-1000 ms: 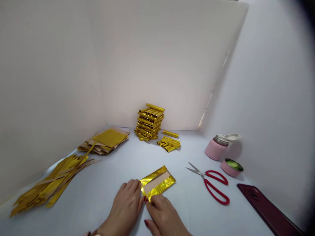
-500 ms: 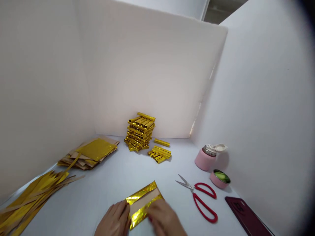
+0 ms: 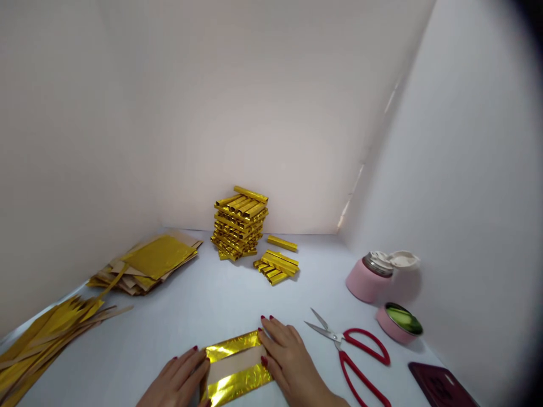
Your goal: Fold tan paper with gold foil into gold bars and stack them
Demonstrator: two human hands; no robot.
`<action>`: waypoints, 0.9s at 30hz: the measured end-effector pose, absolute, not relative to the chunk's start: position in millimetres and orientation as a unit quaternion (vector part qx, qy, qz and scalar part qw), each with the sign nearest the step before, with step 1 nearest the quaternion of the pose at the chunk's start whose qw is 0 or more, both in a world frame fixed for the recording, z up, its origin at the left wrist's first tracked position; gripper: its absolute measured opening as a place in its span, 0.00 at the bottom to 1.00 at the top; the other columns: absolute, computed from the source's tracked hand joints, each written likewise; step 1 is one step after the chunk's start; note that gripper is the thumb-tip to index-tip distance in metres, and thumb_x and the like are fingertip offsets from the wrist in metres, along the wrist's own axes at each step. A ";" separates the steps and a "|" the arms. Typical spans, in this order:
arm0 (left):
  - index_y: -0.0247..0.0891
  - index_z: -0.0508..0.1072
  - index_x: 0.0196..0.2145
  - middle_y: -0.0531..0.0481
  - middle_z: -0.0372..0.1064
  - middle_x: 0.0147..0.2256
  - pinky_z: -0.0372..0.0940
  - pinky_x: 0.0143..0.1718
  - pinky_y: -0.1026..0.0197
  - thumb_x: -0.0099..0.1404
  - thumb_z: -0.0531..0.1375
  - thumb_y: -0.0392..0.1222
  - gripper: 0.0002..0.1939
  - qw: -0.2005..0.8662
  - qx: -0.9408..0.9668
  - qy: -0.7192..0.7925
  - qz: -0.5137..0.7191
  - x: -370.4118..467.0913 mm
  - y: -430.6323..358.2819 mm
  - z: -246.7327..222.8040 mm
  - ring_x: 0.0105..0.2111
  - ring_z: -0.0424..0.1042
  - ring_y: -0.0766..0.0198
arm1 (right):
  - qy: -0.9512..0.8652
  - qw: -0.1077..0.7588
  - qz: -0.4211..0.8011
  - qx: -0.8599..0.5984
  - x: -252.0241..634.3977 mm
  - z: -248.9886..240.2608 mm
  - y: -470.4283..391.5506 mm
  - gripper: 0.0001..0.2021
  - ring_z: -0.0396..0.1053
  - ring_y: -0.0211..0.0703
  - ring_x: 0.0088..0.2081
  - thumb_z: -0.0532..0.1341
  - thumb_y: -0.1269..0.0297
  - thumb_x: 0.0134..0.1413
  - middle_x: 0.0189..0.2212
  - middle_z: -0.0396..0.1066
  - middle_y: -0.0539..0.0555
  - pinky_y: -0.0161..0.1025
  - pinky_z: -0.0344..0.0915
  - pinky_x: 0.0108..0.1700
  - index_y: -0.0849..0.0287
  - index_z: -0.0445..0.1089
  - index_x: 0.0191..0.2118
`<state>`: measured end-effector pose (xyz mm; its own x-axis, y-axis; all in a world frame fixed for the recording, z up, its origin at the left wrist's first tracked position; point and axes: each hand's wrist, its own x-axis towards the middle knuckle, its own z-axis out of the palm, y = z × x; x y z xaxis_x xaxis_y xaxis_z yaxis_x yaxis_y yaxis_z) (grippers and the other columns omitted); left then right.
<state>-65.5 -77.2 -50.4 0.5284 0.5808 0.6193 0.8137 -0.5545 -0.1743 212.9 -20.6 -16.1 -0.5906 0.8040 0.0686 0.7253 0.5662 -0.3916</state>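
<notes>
A gold foil sheet (image 3: 238, 364) lies on the table at the bottom centre, its two long edges folded inward over a brown paper strip. At its left end rests my left hand (image 3: 176, 381), fingers extended and pressing on the edge. My right hand (image 3: 292, 359) lies over the right end, fingers spread, with red nails showing. Both hands are open and flat, neither gripping the sheet. Behind it stands a stack of gold folded tubes (image 3: 240, 223), with a smaller group of tubes (image 3: 278, 267) and one single tube (image 3: 282, 243) to its right.
Open scissors (image 3: 365, 380) with red handles lie right of my right hand. Further right are a pink flask (image 3: 368, 280), a pink lid with green contents (image 3: 399, 323) and a dark red phone (image 3: 441, 387). Foil sheets (image 3: 156, 257) and cut strips (image 3: 46, 345) lie left. White walls surround the table.
My right hand, blurred over the sheet's lower fold before, now lies flat at its right end. My left hand has flattened at the left end. The sheet sits straighter, and the camera view has shifted.
</notes>
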 end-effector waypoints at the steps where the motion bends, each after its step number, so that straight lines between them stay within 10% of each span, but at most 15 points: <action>1: 0.40 0.70 0.47 0.47 0.74 0.44 0.73 0.37 0.63 0.67 0.52 0.52 0.18 0.224 -0.846 -0.417 -0.247 -66.0 -77.2 -47.6 0.41 0.75 0.57 | -0.879 0.105 0.165 -0.435 211.9 -13.4 -20.5 0.21 0.53 0.56 0.61 0.53 0.70 0.60 0.60 0.57 0.58 0.58 0.54 0.58 0.57 0.61 0.58; 17: 0.42 0.57 0.60 0.46 0.60 0.58 0.66 0.49 0.50 0.69 0.53 0.44 0.24 0.061 -0.829 -0.546 -0.101 -46.8 -104.0 -28.6 0.55 0.63 0.54 | -0.905 0.060 0.162 -0.389 219.3 -10.2 -16.7 0.25 0.55 0.58 0.60 0.58 0.69 0.56 0.59 0.58 0.64 0.60 0.54 0.58 0.64 0.59 0.60; 27: 0.42 0.62 0.54 0.44 0.65 0.55 0.66 0.50 0.52 0.67 0.55 0.45 0.18 -0.001 -0.794 -0.549 -0.259 -45.8 -104.9 -31.1 0.53 0.66 0.54 | -0.875 0.138 0.223 -0.407 223.7 -17.4 -23.5 0.15 0.55 0.50 0.60 0.56 0.63 0.59 0.58 0.62 0.57 0.59 0.49 0.60 0.53 0.63 0.52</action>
<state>-45.8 -104.9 -31.1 0.2616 0.8733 0.4110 0.8724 -0.3961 0.2864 223.7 -23.5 -17.4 -0.6306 0.7738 0.0591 0.6510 0.5689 -0.5025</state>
